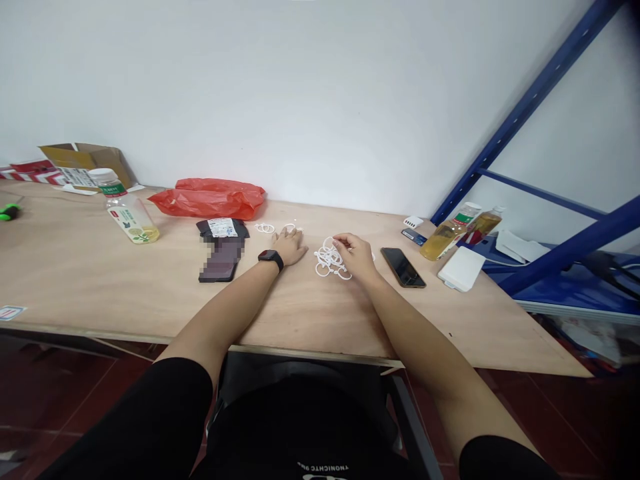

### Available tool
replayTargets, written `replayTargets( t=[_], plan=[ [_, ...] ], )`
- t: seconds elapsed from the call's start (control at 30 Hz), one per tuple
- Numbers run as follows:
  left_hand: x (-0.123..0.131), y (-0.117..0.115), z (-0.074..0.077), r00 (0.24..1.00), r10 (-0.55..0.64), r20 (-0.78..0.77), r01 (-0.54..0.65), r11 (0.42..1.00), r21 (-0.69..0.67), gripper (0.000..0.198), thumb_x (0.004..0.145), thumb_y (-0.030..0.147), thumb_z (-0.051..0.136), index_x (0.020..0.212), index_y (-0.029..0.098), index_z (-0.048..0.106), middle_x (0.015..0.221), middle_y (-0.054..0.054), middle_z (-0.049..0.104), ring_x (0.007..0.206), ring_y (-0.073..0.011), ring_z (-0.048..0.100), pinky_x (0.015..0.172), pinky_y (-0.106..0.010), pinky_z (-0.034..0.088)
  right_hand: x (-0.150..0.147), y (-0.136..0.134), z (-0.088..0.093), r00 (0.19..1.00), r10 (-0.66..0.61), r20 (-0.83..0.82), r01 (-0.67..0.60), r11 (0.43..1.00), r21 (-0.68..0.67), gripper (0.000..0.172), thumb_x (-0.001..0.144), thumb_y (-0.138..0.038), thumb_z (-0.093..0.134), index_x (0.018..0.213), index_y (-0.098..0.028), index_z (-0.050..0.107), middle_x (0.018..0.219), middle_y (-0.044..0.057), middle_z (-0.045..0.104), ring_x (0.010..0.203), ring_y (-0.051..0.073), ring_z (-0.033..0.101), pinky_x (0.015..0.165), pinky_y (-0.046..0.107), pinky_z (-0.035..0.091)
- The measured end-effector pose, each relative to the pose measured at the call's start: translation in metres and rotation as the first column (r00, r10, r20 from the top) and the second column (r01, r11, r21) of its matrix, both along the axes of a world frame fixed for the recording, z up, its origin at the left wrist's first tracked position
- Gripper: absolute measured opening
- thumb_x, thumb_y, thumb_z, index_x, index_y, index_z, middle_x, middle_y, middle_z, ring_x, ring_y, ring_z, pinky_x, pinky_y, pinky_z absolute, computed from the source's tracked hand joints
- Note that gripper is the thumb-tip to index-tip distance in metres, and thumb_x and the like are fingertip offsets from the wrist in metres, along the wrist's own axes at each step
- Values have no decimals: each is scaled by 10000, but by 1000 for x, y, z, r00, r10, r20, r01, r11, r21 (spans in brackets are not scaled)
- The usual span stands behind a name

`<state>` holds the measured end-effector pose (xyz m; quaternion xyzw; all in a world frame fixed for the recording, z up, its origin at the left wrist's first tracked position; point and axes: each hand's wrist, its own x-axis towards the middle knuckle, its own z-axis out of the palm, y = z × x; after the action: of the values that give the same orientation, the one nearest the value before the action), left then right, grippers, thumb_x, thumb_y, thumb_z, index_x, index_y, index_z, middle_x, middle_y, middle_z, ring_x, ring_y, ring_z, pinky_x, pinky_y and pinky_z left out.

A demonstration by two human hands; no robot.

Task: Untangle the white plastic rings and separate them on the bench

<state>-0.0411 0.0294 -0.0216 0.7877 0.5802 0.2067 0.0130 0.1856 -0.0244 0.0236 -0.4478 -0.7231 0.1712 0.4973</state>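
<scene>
The person sits at a plywood table point(125, 287), both forearms extended forward across its near edge. The left hand point(290, 247) lies palm down on the board, fingers loosely spread and pointing away, fingertips touching a small white ring point(290, 228) — it grips nothing. A black smartwatch point(271, 258) sits on the left wrist. The right hand point(355, 257) rests further to the right, wrist bent inward, fingers curled toward the thumb over a pile of white plastic rings point(330, 260); whether a ring is actually pinched cannot be told at this size. The pile lies on the table between the two hands, touching the right fingers. Two more loose rings point(265, 228) lie just left of the left hand. A dark packet with a white label point(223, 250) lies near the left wrist, a red plastic bag point(210, 197) behind it — a drink bottle point(127, 210) stands tilted further left. A black phone point(403, 267) lies just right of the right hand, a white power bank point(463, 268) beyond it, beside two bottles point(457, 230) and a blue shelf frame point(550, 260).
</scene>
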Motion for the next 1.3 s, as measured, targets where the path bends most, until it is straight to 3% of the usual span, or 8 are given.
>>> replayTargets(
  t=[0.1, 0.3, 0.5, 0.67, 0.83, 1.07, 1.17, 1.3],
  plan=[
    [1, -1, 2, 1000, -6, -11, 6, 1000, -1, 482, 891, 481, 499, 1269, 194, 585, 1358, -168, 574, 1283, -379, 473, 1063, -661, 257, 1, -3, 4, 999, -12, 35, 11, 1000, 16, 191, 871, -347, 583, 923, -219, 715, 883, 49, 733, 803, 206, 662, 790, 351, 513],
    [-2, -2, 8, 998, 55, -31, -52, 995, 85, 271, 891, 355, 515, 903, 176, 719, 988, -141, 689, 974, -276, 619, 929, -431, 441, 5, -3, 8, 983, -11, 186, -5, 996, 86, 174, 893, -295, 543, 887, -217, 698, 872, 46, 725, 815, 207, 647, 797, 342, 482],
    [-3, -6, 11, 994, 106, 30, -109, 988, 110, 235, 894, 301, 523, 894, 173, 721, 1033, -150, 658, 1014, -306, 594, 895, -455, 452, 13, 1, 10, 933, -18, 360, -63, 975, 212, 167, 899, -260, 529, 873, -212, 688, 899, 80, 705, 868, 225, 611, 813, 360, 452],
    [-10, -8, 15, 985, -17, 173, -28, 967, 255, 218, 916, 301, 503, 895, 182, 684, 1017, -120, 647, 982, -271, 591, 910, -448, 454, 17, 5, 10, 811, 98, 577, -236, 957, 169, 159, 853, -340, 622, 814, -212, 709, 812, 78, 672, 822, 221, 584, 804, 362, 428],
    [-10, -13, 21, 951, -220, 216, 124, 914, 387, 212, 936, 302, 471, 885, 181, 638, 953, -104, 644, 946, -240, 584, 891, -413, 467, 10, 2, 7, 869, 102, 484, -188, 973, 132, 204, 858, -390, 637, 931, -216, 715, 854, 69, 690, 818, 212, 600, 795, 351, 443],
    [11, -30, 31, 881, -454, 133, 336, 799, 499, 210, 956, 326, 463, 915, 190, 617, 1004, -113, 653, 964, -224, 587, 903, -418, 465, 2, -2, 3, 944, 60, 325, -101, 989, 112, 361, 853, -381, 646, 1177, -222, 650, 993, 74, 706, 817, 211, 620, 805, 365, 484],
    [19, -35, 32, 855, -512, 77, 409, 759, 506, 227, 962, 345, 454, 942, 198, 626, 1052, -123, 649, 997, -228, 585, 911, -429, 467, -2, -5, 2, 962, 93, 256, -115, 991, 72, 428, 846, -389, 655, 1245, -239, 619, 1052, 72, 707, 847, 211, 635, 827, 369, 499],
    [25, -40, 32, 847, -530, 48, 434, 740, 514, 245, 970, 345, 438, 970, 204, 638, 1081, -120, 648, 1008, -225, 593, 911, -426, 480, -7, -11, 3, 977, 111, 181, -124, 990, 65, 322, 871, -402, 622, 1147, -247, 683, 1050, 66, 722, 870, 214, 656, 863, 377, 505]
  ],
)
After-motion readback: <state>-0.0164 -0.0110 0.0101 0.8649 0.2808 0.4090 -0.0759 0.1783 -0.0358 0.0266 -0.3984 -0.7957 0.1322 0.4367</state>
